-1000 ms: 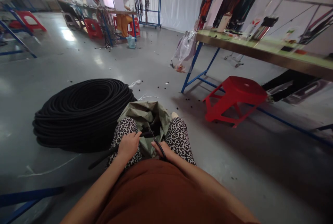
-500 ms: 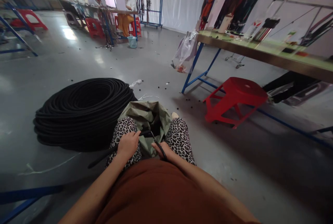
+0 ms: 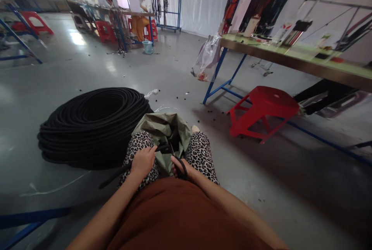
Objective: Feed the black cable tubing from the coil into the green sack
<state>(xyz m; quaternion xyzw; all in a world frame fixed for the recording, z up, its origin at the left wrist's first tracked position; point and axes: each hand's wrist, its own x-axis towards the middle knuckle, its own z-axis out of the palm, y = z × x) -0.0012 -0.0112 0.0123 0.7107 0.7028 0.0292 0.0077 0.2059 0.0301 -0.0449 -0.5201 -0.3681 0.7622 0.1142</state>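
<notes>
My left hand [image 3: 143, 161] is closed around a thick black cord [image 3: 112, 179], whose short front end sticks out past my fingers. One stretch of the cord trails back to the left across my thigh. In my right hand [image 3: 180, 167] is a pair of scissors [image 3: 183, 168] with black handles, its blades pointing up near the cord's front end. How far the blades are apart I cannot tell. Between my knees, beneath both hands, a grey-green sack [image 3: 154, 123] gapes at the top, with dark contents inside. A large coil of black cord [image 3: 95, 126] lies on the floor to the left.
A red stool [image 3: 264, 106] stands at the right, beside a blue-legged workbench [image 3: 290, 58] holding bottles. A plastic bag [image 3: 206, 58] hangs from the bench's end. Farther back, two people sit at a table near a light-blue bucket [image 3: 147, 47]. Small black bits lie scattered on the floor.
My right hand has turned slightly and its fingers have curled more about the scissor handles; the blades now point more upright. My left hand and the cord have hardly moved.
</notes>
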